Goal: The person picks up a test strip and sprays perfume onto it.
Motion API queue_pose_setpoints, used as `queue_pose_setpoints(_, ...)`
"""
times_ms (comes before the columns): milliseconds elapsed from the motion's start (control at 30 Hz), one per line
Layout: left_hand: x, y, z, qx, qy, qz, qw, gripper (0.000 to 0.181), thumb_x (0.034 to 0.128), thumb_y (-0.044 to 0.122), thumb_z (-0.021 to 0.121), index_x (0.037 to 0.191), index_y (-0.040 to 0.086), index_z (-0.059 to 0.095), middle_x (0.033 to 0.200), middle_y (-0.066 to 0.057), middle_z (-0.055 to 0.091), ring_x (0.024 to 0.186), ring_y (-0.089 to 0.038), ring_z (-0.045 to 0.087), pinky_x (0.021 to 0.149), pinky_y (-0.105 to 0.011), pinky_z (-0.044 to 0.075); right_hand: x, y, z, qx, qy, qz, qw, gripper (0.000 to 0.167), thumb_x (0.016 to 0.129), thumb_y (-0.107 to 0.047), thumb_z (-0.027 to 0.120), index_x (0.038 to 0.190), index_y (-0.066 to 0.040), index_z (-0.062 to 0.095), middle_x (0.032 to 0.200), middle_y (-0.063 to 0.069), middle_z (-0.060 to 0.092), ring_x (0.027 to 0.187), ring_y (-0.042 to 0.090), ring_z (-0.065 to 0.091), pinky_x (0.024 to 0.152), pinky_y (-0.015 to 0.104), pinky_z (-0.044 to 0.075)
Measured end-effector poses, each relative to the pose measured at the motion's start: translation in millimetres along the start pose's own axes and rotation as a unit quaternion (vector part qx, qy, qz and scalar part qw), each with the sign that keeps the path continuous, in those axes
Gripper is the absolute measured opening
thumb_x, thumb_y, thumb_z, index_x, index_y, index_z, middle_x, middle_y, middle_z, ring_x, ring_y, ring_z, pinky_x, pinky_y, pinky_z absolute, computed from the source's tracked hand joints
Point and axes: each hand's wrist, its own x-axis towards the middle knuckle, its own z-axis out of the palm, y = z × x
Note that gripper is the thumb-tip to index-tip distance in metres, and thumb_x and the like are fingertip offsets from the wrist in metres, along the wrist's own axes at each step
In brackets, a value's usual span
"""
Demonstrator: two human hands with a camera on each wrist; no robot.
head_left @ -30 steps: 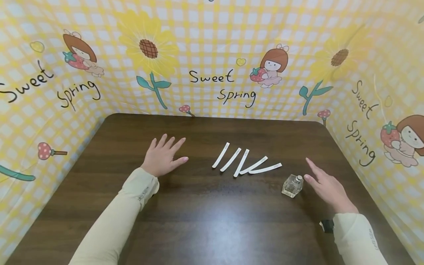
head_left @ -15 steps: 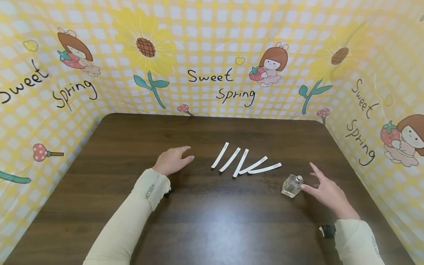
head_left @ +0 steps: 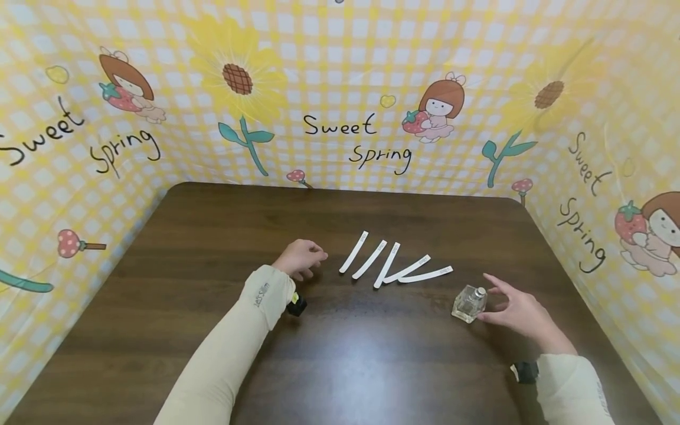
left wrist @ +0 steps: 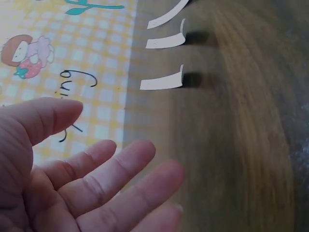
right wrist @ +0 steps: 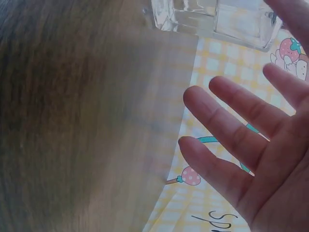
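Note:
Several white paper strips (head_left: pixel 353 252) lie fanned out on the dark wooden table, their near ends bent up; some show in the left wrist view (left wrist: pixel 161 82). Just left of them is the left hand (head_left: pixel 301 258), holding nothing, its fingers loosely bent and apart in the left wrist view (left wrist: pixel 106 188). A clear glass bottle (head_left: pixel 469 304) stands right of the strips. Beside it, the right hand (head_left: pixel 523 316) has thumb and forefinger spread around its right side; contact is not clear. The right wrist view shows this hand's fingers (right wrist: pixel 217 113) spread, below the bottle (right wrist: pixel 212 19).
The brown table (head_left: pixel 319 372) is enclosed at the back and both sides by a yellow-and-white checked cloth (head_left: pixel 329 71) with flowers and cartoon figures. Dark devices are strapped under both wrists, the left one (head_left: pixel 297 304) and the right one (head_left: pixel 526 372).
The left hand has moved right toward the strips, its fingers going from spread to loosely bent. The right hand has come down and closer to the bottle, its thumb now by the bottle's lower side.

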Motion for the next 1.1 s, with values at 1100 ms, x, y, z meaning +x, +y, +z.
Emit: queue_pose_setpoints(1100,39.7,2.3,43.8,-0.035,0.000,-0.069,0.9970,0.020,0.0847,0.018,0.069,0.082,-0.001,0.067,0.059,-0.006,0.064,0.042,-0.013,0.058,0.039,-0.023,0.048,12.3,-5.2,12.1,0.009,-0.009,-0.030,0.9995,0.064,0.070,-0.020,0.084,0.124,0.004,0.057,0.082,0.006,0.067,0.071,0.017,0.058,0.061,0.033,0.047)
